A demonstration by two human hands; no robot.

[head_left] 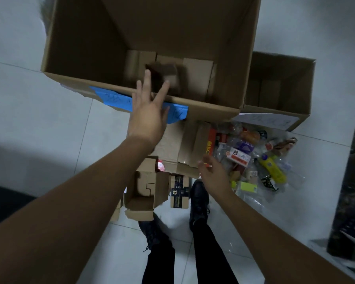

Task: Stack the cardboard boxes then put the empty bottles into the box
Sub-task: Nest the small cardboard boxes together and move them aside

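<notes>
A large open cardboard box with blue tape stands on the floor ahead of me. A small brown box, blurred, is in the air inside it, just beyond my fingertips and free of them. My left hand is over the big box's near rim with fingers spread and nothing in it. Lower down, my right hand hovers with fingers apart and holds nothing, above several small cardboard boxes. A heap of empty plastic bottles lies on the floor to the right of that hand.
A second open cardboard box stands behind and to the right of the large one. My two feet in dark shoes are beside the small boxes. A dark marble edge runs along the right. The floor is pale tile.
</notes>
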